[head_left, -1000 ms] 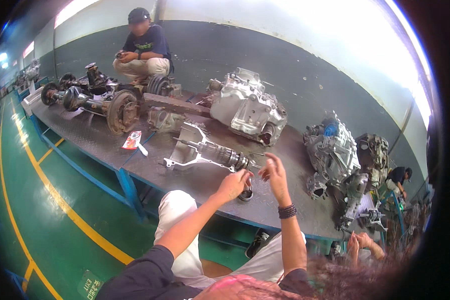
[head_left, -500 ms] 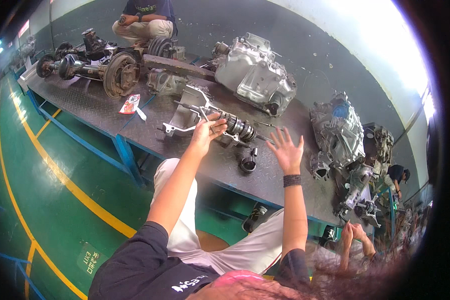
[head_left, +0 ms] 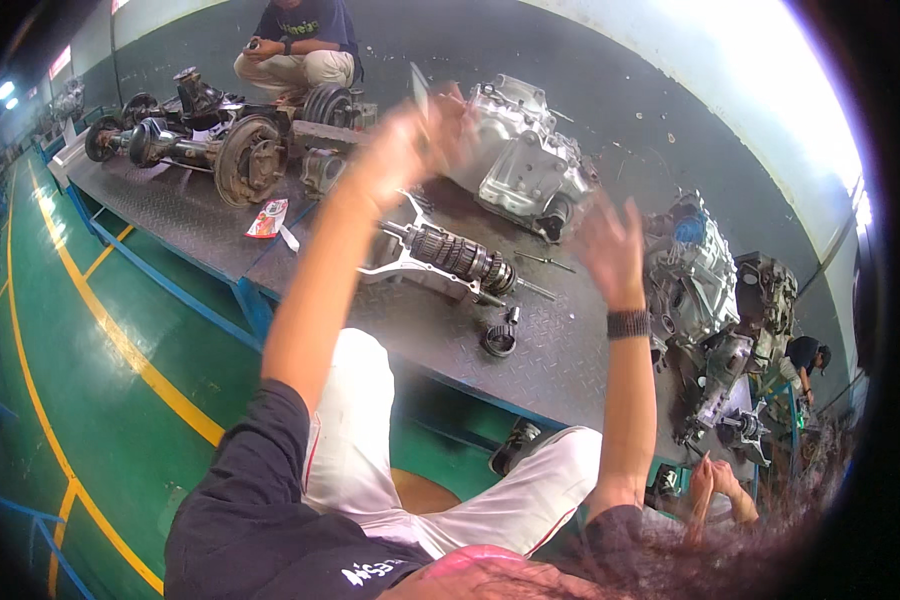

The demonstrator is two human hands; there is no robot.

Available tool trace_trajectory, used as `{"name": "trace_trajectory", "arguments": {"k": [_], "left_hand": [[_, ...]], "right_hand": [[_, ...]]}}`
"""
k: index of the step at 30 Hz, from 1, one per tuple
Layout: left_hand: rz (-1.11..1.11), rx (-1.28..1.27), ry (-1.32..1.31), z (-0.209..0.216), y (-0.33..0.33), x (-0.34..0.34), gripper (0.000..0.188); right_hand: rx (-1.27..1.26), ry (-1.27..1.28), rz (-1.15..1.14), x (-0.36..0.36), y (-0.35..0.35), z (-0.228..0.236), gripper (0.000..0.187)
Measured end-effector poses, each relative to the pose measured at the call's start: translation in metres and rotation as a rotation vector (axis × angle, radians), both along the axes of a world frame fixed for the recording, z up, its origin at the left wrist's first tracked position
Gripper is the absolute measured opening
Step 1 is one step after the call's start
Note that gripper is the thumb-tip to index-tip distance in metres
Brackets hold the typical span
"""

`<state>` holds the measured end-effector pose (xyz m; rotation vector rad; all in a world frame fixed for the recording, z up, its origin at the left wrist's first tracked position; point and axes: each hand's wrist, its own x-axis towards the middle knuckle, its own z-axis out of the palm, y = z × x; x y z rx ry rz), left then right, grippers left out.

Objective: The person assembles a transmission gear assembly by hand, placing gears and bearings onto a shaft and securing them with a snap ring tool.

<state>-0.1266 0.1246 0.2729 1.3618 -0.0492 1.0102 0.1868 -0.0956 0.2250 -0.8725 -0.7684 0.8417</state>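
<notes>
My left hand (head_left: 415, 145) is raised over the bench and smeared by motion. A thin light-grey strip (head_left: 420, 88) sticks up from its fingers, its kind unclear. My right hand (head_left: 610, 245), also blurred, is lifted with fingers spread and nothing in it. Between and below the hands lies a gear shaft (head_left: 455, 254) in an open silver gearbox housing half (head_left: 420, 268), partly hidden by my left forearm. In front of the shaft's right end sit a dark ring (head_left: 498, 341) and a small cylindrical piece (head_left: 513, 315). A slim metal rod (head_left: 545, 262) lies behind that end.
A big silver gearbox casing (head_left: 530, 165) stands behind. An axle with a brake drum (head_left: 250, 160) is at left, near a red-and-white packet (head_left: 268, 218). More casings (head_left: 695, 270) stand at right. One person (head_left: 305, 50) squats behind the bench; another person's hands (head_left: 715, 482) show lower right.
Both my hands have risen away from the gear shaft, the left up and slightly right with the thin strip, the right up and to the right. The view has shifted slightly.
</notes>
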Motion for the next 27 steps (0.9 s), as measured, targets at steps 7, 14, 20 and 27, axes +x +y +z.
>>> {"name": "trace_trajectory", "arguments": {"k": [7,14,20,27], "left_hand": [[0.063,0.567,-0.237,0.048,-0.062,-0.149,0.036],[-0.963,0.329,1.183,-0.189,-0.147,0.003,0.043],[0.560,0.204,0.231,0.022,0.005,-0.113,0.037],[0.126,0.715,-0.364,0.031,-0.085,-0.279,0.046]], "right_hand": [[0.477,0.430,-0.816,0.103,-0.113,0.034,0.067],[0.416,-0.862,-0.053,-0.068,-0.077,0.195,0.050],[-0.841,-1.238,0.917,-0.133,-0.074,0.043,0.059],[0.205,-0.295,-0.867,0.117,-0.128,-0.003,0.034]]}}
